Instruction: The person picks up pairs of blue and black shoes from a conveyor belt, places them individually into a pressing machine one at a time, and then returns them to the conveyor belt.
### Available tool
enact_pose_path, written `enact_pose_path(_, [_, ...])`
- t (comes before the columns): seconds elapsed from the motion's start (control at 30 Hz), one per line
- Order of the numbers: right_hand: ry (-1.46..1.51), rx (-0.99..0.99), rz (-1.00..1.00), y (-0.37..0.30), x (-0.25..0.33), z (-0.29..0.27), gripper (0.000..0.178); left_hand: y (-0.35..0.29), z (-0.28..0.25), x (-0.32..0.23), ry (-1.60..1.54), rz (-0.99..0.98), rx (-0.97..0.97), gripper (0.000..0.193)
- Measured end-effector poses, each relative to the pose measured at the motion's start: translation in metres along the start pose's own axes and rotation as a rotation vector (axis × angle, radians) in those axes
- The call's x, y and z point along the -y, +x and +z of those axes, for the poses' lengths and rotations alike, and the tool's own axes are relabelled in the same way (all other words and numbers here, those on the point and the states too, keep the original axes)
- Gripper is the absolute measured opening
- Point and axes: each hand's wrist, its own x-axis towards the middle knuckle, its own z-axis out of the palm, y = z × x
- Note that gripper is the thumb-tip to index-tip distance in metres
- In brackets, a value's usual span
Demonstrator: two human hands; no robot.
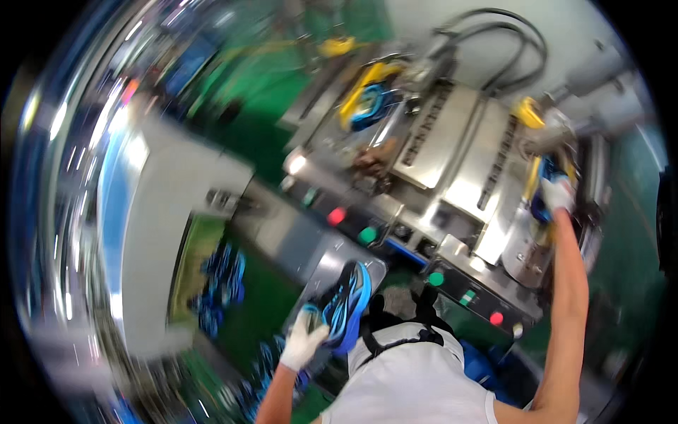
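My left hand (305, 340), in a white glove, grips a black and blue shoe (346, 304) at its heel end. The shoe's toe points up and away from me, over a metal ledge at the machine's front. Far to the right, my gloved right hand (558, 192) is at the machine's right station, against a blue shoe (542, 209) beside a yellow part. Its fingers are smeared by motion, so their grip does not show. Another blue and black shoe (370, 104) sits at the left station, by a yellow clamp part (351, 106).
The metal machine (462, 141) has red and green buttons along its front panel (466, 297). Black hoses (526, 42) arch behind it. More blue shoes (220, 283) lie in an opening at left, and others (265, 374) below my left hand. A grey-white cabinet (166, 191) stands left.
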Motion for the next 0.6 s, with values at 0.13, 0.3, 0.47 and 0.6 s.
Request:
enact_pose_path(0.13, [0.234, -0.092, -0.145, 0.028, -0.081, 0.000, 0.049, 0.067, 0.048, 0.037, -0.109, -0.009, -0.217, 0.081])
enact_pose_path(0.3, [0.342, 0.297, -0.078, 0.060, -0.107, -0.025, 0.045, 0.140, 0.125, 0.091, -0.171, 0.014, -0.519, 0.082])
enact_pose_path(0.47, [-0.065, -0.383, -0.534, -0.234, 0.067, -0.061, 0.085, 0.146, 0.139, 0.102, -0.205, 0.053, -0.512, 0.081])
enact_pose_path(0.6, [0.154, -0.072, -0.694, -0.368, 0.090, 0.091, 0.105, 0.153, 0.087, 0.123, -0.161, 0.225, -0.034, 0.103])
